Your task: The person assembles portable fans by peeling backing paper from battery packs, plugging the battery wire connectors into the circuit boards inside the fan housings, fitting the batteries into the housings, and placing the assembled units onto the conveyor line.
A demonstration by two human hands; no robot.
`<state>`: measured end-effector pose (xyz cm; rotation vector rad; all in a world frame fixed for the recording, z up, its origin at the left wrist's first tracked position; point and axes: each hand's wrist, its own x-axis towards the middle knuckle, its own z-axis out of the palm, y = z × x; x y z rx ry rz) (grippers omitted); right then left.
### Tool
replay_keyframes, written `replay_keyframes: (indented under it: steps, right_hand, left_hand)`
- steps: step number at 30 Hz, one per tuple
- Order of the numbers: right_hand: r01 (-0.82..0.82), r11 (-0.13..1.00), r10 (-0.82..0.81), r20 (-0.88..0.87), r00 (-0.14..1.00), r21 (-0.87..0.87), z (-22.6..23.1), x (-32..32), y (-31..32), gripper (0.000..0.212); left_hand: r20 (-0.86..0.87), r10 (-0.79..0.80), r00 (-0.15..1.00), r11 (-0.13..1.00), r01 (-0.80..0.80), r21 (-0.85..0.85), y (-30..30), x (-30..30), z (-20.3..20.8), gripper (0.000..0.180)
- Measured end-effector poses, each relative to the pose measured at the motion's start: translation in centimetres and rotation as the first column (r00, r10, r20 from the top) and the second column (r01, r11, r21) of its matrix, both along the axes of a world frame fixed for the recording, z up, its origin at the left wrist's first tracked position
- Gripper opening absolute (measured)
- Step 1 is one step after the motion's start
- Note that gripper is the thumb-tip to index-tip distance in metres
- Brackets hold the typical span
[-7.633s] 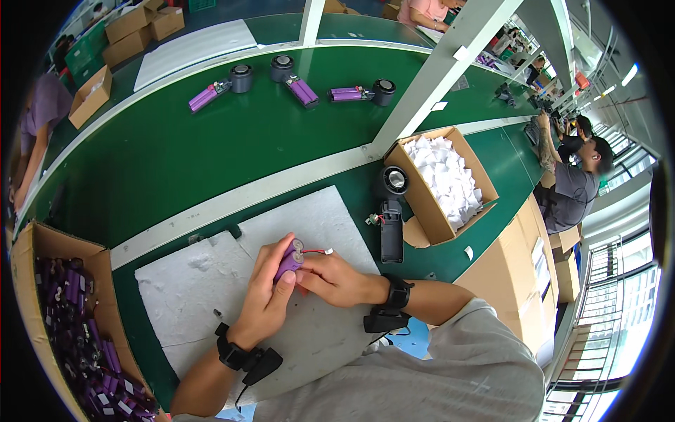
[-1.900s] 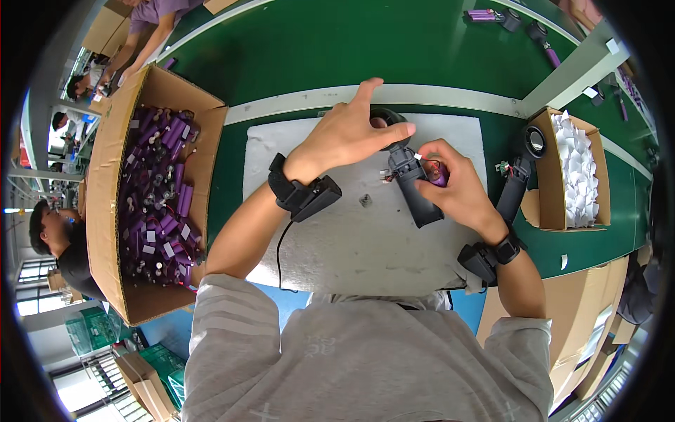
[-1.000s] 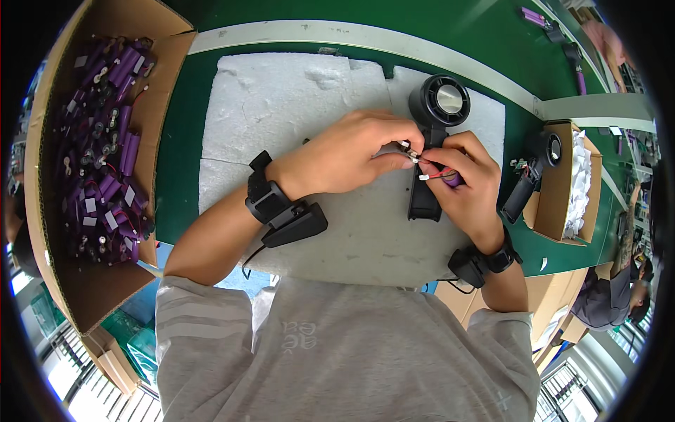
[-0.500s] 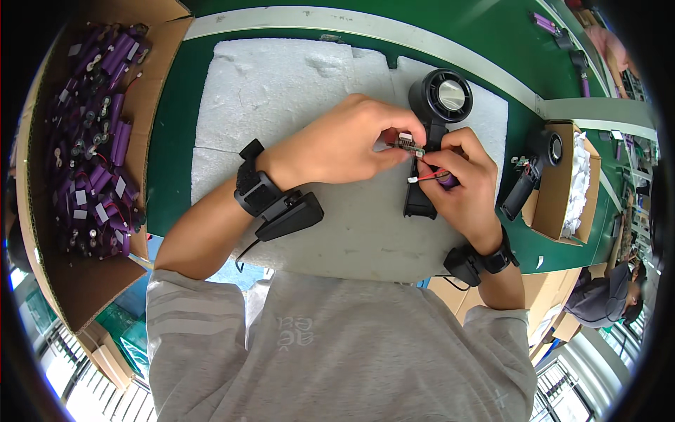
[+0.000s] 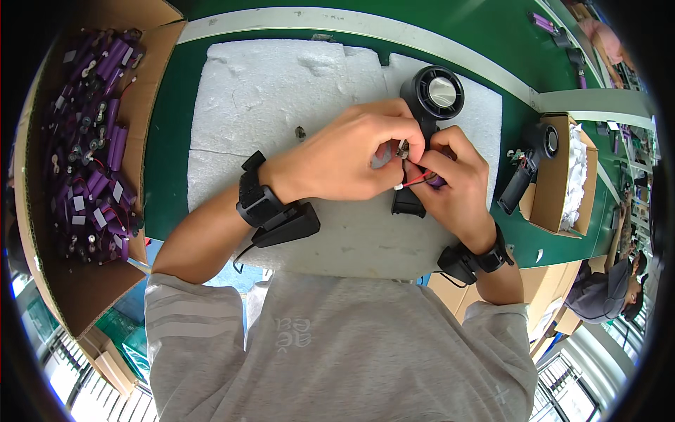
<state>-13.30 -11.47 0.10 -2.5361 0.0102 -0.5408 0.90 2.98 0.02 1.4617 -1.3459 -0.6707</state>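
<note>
A black handheld fan (image 5: 424, 114) lies on the white foam sheet, its round head away from me and its handle partly hidden under my hands. Between the thumb and fingers of my left hand (image 5: 351, 144) is a small circuit board (image 5: 403, 150), held edge-up above the handle. My right hand (image 5: 458, 179) is closed at the handle, thumb and forefinger pinching red and black wires (image 5: 418, 180). Those wires end in a small white plug (image 5: 399, 187) just below my left fingertips. A purple battery cell (image 5: 437, 181) shows in part beneath my right fingers.
At the left stands a cardboard box (image 5: 158, 77) of purple battery cells with wires. On the right, another opened fan (image 5: 524, 172) leans near a carton (image 5: 546, 169) holding white pieces. A small dark part (image 5: 301, 132) lies on the foam (image 5: 260, 84). Other people are at the far right.
My left hand has turned the circuit board from lying nearly flat to a steeper tilt. The white plug and wires have shifted left, and the whole view has moved slightly.
</note>
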Motion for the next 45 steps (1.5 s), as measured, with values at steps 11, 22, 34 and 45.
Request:
replay_keyframes:
  steps: [11,22,34,45]
  right_hand:
    - [0.012,0.997,-0.013,0.011,1.000,0.078,-0.4,0.0,0.4,0.018]
    - [-0.038,0.972,0.031,0.032,0.999,0.230,-0.3,-0.1,-0.3,0.022]
    - [-0.127,0.954,0.136,-0.015,0.991,0.272,0.9,-0.5,-0.6,0.017]
    - [-0.040,0.974,0.051,-0.041,0.998,0.221,0.8,-0.2,-0.4,0.011]
  left_hand:
    - [0.017,-0.014,1.000,0.996,0.015,-0.083,-0.3,0.6,-0.4,0.024]
    - [0.021,0.022,1.000,0.995,-0.019,-0.101,-0.4,0.0,-0.3,0.020]
    - [-0.097,0.058,0.994,0.997,-0.062,-0.040,-0.3,0.1,-0.2,0.018]
    - [-0.148,-0.058,0.987,0.994,0.044,-0.097,-0.1,0.8,-0.7,0.006]
